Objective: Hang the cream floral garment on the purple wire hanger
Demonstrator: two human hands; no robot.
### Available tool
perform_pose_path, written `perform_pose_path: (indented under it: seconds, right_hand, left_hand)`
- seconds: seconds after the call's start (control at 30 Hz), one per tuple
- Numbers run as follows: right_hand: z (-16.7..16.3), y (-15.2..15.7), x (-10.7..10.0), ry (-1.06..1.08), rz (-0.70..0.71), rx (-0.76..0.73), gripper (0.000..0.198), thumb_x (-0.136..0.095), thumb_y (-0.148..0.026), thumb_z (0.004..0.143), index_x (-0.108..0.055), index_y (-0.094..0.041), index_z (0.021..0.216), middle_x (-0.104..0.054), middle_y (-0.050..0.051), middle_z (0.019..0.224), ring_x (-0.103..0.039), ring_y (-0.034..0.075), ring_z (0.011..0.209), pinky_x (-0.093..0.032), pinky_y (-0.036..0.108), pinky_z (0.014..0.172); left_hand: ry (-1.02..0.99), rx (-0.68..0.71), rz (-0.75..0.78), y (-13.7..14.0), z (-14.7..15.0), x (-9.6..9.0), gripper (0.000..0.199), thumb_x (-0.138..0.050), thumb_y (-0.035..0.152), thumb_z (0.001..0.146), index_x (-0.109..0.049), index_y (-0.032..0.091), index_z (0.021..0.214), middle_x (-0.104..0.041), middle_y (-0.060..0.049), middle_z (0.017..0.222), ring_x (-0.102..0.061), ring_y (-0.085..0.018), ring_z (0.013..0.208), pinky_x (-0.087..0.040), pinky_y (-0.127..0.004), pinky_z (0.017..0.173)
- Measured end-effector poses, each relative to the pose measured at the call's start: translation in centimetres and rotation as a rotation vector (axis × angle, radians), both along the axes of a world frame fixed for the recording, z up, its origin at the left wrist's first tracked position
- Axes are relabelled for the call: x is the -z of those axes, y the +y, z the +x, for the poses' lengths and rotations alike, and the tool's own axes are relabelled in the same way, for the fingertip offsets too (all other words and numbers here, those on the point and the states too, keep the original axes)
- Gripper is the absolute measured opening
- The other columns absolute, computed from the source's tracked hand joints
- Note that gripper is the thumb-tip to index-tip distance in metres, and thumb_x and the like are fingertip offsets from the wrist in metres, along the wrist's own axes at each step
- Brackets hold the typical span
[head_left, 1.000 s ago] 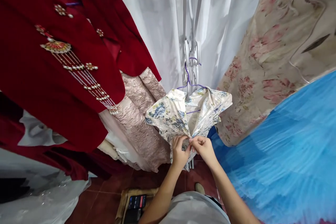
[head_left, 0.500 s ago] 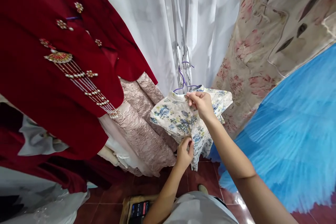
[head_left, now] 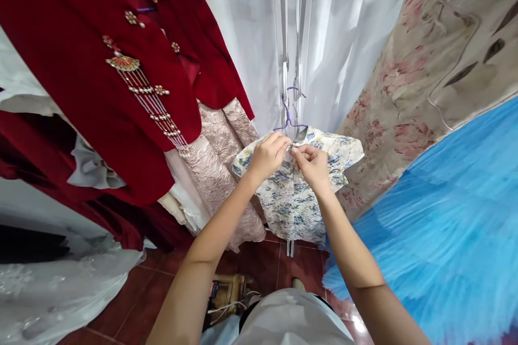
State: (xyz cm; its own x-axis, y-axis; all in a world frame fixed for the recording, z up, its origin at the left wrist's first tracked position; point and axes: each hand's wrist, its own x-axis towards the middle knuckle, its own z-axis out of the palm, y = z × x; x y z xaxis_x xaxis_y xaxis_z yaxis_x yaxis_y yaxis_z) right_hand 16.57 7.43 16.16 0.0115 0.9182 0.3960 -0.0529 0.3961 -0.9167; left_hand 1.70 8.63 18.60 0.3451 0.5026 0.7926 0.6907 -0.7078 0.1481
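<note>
A small cream shirt (head_left: 291, 199) with a blue flower print hangs on a purple hanger (head_left: 288, 113). My left hand (head_left: 269, 155) pinches the shirt's collar edge from the left side. Close beside it, my right hand (head_left: 311, 164) is closed on the other side of the neckline, so the fingertips of both hands nearly meet at the top of the front opening. Whatever small fastening may lie between the fingertips is too small to make out. Below the hands the front panels hang side by side.
White stand poles (head_left: 301, 27) rise before a white curtain (head_left: 243, 11). A dark red jacket (head_left: 170, 91) with beaded brooches hangs left, over a pink brocade skirt (head_left: 218, 161). At right are a floral beige cloth (head_left: 404, 102) and blue tulle (head_left: 424, 199). A wooden stool (head_left: 229, 294) stands below.
My left hand has risen from the lower front of the shirt to the collar, beside my right hand. The shirt's front now hangs straighter. The view has shifted slightly.
</note>
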Motion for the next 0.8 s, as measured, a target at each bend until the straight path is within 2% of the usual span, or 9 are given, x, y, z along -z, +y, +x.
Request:
perform_pose_path:
  seconds: [0.13, 0.2, 0.27, 0.37, 0.47, 0.57, 0.67, 0.73, 0.8]
  right_hand:
    - [-0.7, 0.5, 3.1, -0.044, -0.049, -0.039, 0.032, -0.066, -0.049, 0.078, -0.058, -0.020, 0.066, -0.045, -0.006, 0.042, -0.034, 0.009, 0.038, -0.025, 0.025, 0.043]
    - [-0.9, -0.3, 5.0, -0.066, -0.098, -0.059, 0.032, -0.065, -0.048, 0.078, -0.056, -0.021, 0.064, -0.042, -0.007, 0.042, -0.032, 0.009, 0.039, -0.023, 0.025, 0.044]
    - [-1.0, -1.4, 6.8, -0.080, -0.130, -0.071, 0.032, -0.065, -0.046, 0.079, -0.055, -0.021, 0.062, -0.043, -0.006, 0.043, -0.033, 0.010, 0.040, -0.023, 0.025, 0.044]
    - [-1.5, -3.0, 8.9, -0.105, -0.160, -0.136, 0.030, -0.065, -0.043, 0.080, -0.055, -0.021, 0.063, -0.045, -0.006, 0.045, -0.036, 0.010, 0.042, -0.026, 0.025, 0.046]
    - [-2.5, -3.8, 10.5, -0.153, -0.187, -0.222, 0.026, -0.063, -0.039, 0.082, -0.057, -0.020, 0.065, -0.047, -0.006, 0.047, -0.040, 0.011, 0.045, -0.031, 0.025, 0.050]
    - [-3.0, -3.9, 11.7, -0.283, -0.193, -0.181, 0.025, -0.059, -0.039, 0.086, -0.060, -0.020, 0.069, -0.052, -0.004, 0.052, -0.047, 0.014, 0.050, -0.036, 0.026, 0.054]
    - [-2.4, -3.8, 12.4, -0.445, -0.168, -0.020, 0.017, -0.062, -0.036, 0.085, -0.068, -0.020, 0.086, -0.066, 0.001, 0.070, -0.059, 0.019, 0.063, -0.045, 0.030, 0.063]
    - [-1.7, -3.9, 12.6, -0.497, -0.091, 0.052, 0.029, -0.069, -0.032, 0.079, -0.068, -0.020, 0.105, -0.072, 0.007, 0.096, -0.066, 0.025, 0.084, -0.050, 0.037, 0.078]
    - [-1.3, -4.2, 12.5, -0.503, 0.021, 0.003, 0.048, -0.074, -0.027, 0.073, -0.064, -0.021, 0.120, -0.068, 0.012, 0.119, -0.064, 0.030, 0.107, -0.049, 0.042, 0.093]
  left_hand:
    - [-0.138, -0.105, 0.115, 0.3, -1.3, -1.5, 0.029, -0.041, 0.030, 0.107, -0.064, 0.018, 0.094, -0.064, -0.006, 0.091, -0.061, -0.018, 0.085, -0.048, -0.031, 0.077]
    - [-0.202, -0.153, 0.134, 1.0, -3.9, -2.5, 0.031, -0.041, 0.034, 0.107, -0.063, 0.019, 0.093, -0.064, -0.006, 0.092, -0.060, -0.018, 0.086, -0.047, -0.032, 0.077]
    - [-0.217, -0.179, 0.087, 1.9, -7.7, -2.8, 0.036, -0.042, 0.044, 0.107, -0.062, 0.019, 0.091, -0.063, -0.005, 0.092, -0.058, -0.017, 0.088, -0.046, -0.032, 0.081]
    - [-0.255, -0.221, -0.066, 2.9, -13.8, -0.9, 0.054, -0.039, 0.066, 0.101, -0.060, 0.018, 0.087, -0.058, 0.000, 0.082, -0.053, -0.013, 0.081, -0.045, -0.028, 0.079]
    - [-0.368, -0.310, -0.088, 2.5, -17.3, 3.1, 0.065, -0.029, 0.076, 0.097, -0.056, 0.018, 0.086, -0.053, 0.001, 0.078, -0.049, -0.012, 0.077, -0.043, -0.026, 0.075]
    - [-0.511, -0.408, -0.030, 0.5, -16.8, 8.1, 0.062, -0.023, 0.074, 0.099, -0.049, 0.020, 0.082, -0.050, 0.001, 0.076, -0.047, -0.014, 0.075, -0.043, -0.027, 0.072]
    - [-0.611, -0.457, -0.037, -2.6, -13.1, 12.6, 0.055, -0.028, 0.066, 0.102, -0.048, 0.021, 0.079, -0.052, 0.000, 0.072, -0.049, -0.016, 0.070, -0.043, -0.029, 0.066]
    - [-0.701, -0.453, -0.151, -4.7, -9.9, 14.6, 0.053, -0.033, 0.063, 0.102, -0.056, 0.019, 0.085, -0.060, -0.004, 0.078, -0.057, -0.019, 0.075, -0.047, -0.029, 0.069]
    - [-0.695, -0.363, -0.257, -6.3, -6.8, 15.5, 0.048, -0.037, 0.058, 0.102, -0.061, 0.019, 0.088, -0.063, -0.004, 0.078, -0.060, -0.019, 0.075, -0.048, -0.029, 0.068]
